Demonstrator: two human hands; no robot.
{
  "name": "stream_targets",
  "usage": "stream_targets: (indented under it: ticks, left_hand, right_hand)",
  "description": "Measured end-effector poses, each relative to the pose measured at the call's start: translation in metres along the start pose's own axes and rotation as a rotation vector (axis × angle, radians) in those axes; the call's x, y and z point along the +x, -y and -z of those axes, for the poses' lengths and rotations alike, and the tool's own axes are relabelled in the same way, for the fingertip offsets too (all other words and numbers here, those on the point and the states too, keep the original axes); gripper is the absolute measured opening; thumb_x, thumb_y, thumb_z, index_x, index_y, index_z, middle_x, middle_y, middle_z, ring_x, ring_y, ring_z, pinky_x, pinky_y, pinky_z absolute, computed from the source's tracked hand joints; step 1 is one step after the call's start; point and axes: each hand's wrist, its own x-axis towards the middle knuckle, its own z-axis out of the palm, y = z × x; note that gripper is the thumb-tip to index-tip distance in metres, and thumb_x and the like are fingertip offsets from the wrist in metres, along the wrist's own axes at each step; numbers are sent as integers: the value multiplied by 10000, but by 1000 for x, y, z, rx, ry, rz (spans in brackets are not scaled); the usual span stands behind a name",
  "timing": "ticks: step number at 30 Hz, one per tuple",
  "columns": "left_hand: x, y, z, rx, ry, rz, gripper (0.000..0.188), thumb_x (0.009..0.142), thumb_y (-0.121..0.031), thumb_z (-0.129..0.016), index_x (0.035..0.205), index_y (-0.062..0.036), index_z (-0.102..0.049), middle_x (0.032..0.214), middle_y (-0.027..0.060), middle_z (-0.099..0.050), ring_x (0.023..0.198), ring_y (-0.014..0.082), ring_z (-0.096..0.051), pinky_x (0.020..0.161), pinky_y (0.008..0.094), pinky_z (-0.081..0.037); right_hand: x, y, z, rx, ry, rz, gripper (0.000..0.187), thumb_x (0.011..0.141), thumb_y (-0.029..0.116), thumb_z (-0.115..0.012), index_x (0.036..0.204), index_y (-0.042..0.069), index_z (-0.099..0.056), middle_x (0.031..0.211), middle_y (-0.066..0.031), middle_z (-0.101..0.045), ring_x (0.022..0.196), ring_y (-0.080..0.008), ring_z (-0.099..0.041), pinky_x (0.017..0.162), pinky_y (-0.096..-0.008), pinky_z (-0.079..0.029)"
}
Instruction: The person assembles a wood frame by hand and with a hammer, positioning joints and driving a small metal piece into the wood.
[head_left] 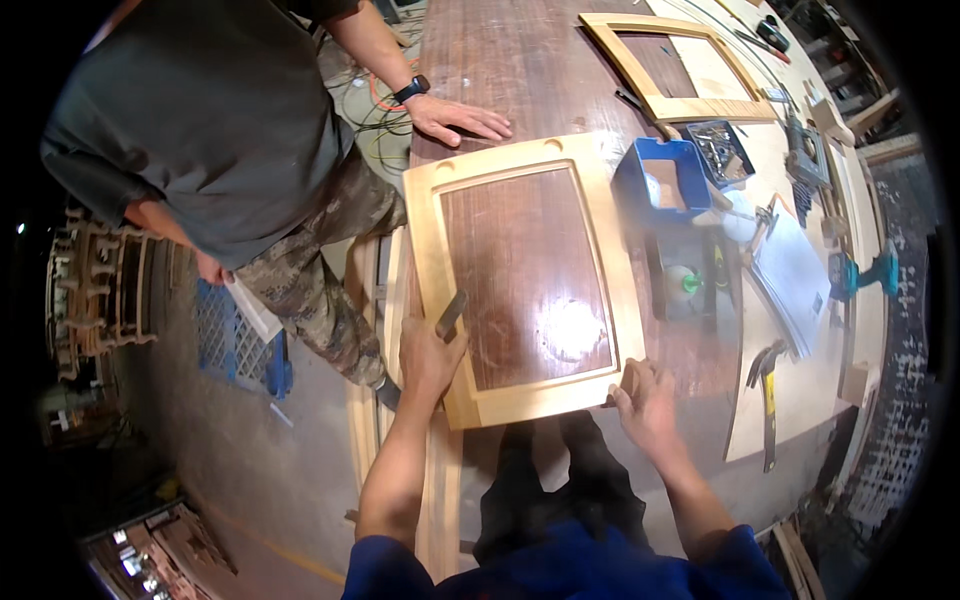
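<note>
Wooden frame [540, 398] lies on the counter [500, 80] right in front of me, near edge jutting over. My left hand [432, 355] clutches a small dark block [452, 312] at the frame's left side. My right hand [648, 392] is curled at its near right corner; can't tell what it pinches. Blue bin [628, 185] sits just right of the frame.
</note>
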Motion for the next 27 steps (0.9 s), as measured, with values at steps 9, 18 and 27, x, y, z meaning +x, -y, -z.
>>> stream_targets:
  ticks: [9, 18, 27]
  left_hand:
    - [-52, 34, 7, -14, -53, -58, 365, 726, -218, -854, 861, 50, -646, 927, 261, -564, 902, 418, -571, 793, 475, -480]
    - [139, 10, 49, 282, -261, -529, 403, 749, -40, -782, 1127, 30, -657, 1344, 251, -557, 1243, 426, -530, 1052, 440, -463]
    - [112, 90, 85, 384, -42, -347, 336, 757, -238, -828, 875, 0, -622, 957, 223, -620, 949, 410, -607, 804, 483, -491]
  right_hand:
    - [-24, -32, -27, 94, -202, -118, 609, 841, 91, -754, 1350, -65, -458, 1209, -255, -510, 1148, -385, -496, 1022, -459, -405]
    - [-50, 8, -65, 958, 205, -903, 546, 941, 325, -717, 1240, -69, -487, 921, -78, -622, 712, -136, -596, 598, -263, -510]
    - [-58, 31, -76, 774, 133, -595, 475, 959, 245, -685, 1236, -59, -450, 1104, -173, -612, 975, -237, -623, 831, -364, -536]
